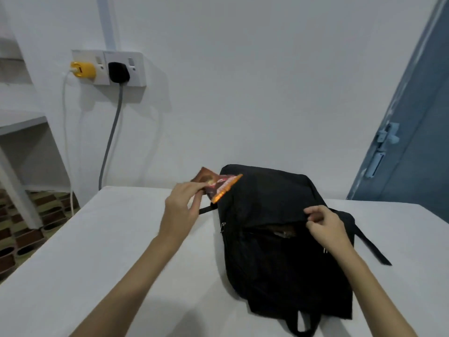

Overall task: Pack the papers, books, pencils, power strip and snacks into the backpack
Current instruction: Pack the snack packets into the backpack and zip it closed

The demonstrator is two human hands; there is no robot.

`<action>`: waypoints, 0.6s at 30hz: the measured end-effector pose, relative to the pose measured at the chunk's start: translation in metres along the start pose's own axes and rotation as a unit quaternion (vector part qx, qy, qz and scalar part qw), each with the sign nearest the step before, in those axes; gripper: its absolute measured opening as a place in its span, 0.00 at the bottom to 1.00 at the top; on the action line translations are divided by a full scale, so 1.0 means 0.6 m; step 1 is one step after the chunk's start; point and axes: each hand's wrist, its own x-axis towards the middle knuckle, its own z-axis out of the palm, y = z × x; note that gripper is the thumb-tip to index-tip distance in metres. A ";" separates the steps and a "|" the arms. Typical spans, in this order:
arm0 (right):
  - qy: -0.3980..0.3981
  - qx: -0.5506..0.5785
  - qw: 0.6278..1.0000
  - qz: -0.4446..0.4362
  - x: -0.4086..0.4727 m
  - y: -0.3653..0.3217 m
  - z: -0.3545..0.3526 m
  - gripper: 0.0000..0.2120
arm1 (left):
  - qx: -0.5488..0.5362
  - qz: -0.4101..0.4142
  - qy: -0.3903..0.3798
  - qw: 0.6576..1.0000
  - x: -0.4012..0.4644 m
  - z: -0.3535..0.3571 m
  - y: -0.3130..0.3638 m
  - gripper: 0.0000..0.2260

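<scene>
You look near the end: your left hand (181,203) pinches a snack packet (217,184) at ten o'clock of the backpack (279,227), your right hand (324,224) pinches its pocket flap, and no other items show on the table (97,239)

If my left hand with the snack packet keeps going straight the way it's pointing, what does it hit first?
Probably the backpack: the left hand points up-right, and the snack packet it pinches already overlaps the bag's top-left edge, though depth is unclear.

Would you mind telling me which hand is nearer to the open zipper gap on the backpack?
Right. The right hand pinches the black backpack fabric at the gap's edge; the left hand holds a snack packet off the bag's upper-left side.
</scene>
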 end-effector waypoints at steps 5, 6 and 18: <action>-0.248 0.378 0.878 0.155 -0.028 -0.044 -0.027 0.27 | -0.107 0.148 -0.101 0.978 -0.023 0.099 0.132 0.10; -0.279 0.394 0.861 0.157 -0.031 -0.041 -0.035 0.26 | -0.114 0.165 -0.125 0.972 -0.031 0.114 0.145 0.10; -0.413 0.250 0.855 0.189 -0.035 0.081 -0.099 0.34 | 0.053 0.201 -0.222 0.953 -0.018 0.166 0.112 0.15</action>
